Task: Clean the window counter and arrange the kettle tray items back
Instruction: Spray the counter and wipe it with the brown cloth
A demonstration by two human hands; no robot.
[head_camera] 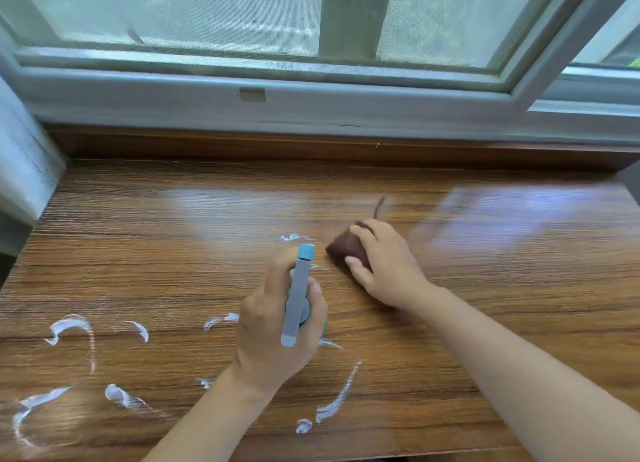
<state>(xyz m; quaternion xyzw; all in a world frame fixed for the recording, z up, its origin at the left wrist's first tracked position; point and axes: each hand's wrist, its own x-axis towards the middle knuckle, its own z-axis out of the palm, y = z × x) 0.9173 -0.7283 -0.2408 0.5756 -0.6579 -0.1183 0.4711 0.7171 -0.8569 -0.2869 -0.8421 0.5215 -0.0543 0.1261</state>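
The wooden counter (145,253) lay under the window, its grain running left to right, and white foam streaks (71,326) curled across its near-left part, with more smears (337,397) nearer the front edge and a small one (291,237) just beyond the bottle's nozzle. The far half shone with pale reflections from the glass.

My right hand (384,264) pressed a brown cloth (343,248) flat onto the counter, a little right of the middle. My fingers were curled over the bunched cloth, thumb on its near side, gripping it against the wood. A thin strip of the cloth stuck up behind my knuckles.

My left hand (273,323) held a spray bottle (298,295) just beside the cloth, to its left and nearer to me. My fingers wrapped round its neck; its grey top ran away from me and ended in a teal nozzle (307,251) pointing toward the window. I could not tell whether a finger was squeezing the trigger.

Both my forearms were bare. Beyond the counter ran a dark wooden ledge (242,146), then the grey window frame (311,98) with a small tan patch (252,94) on it, and mesh-covered panes above.
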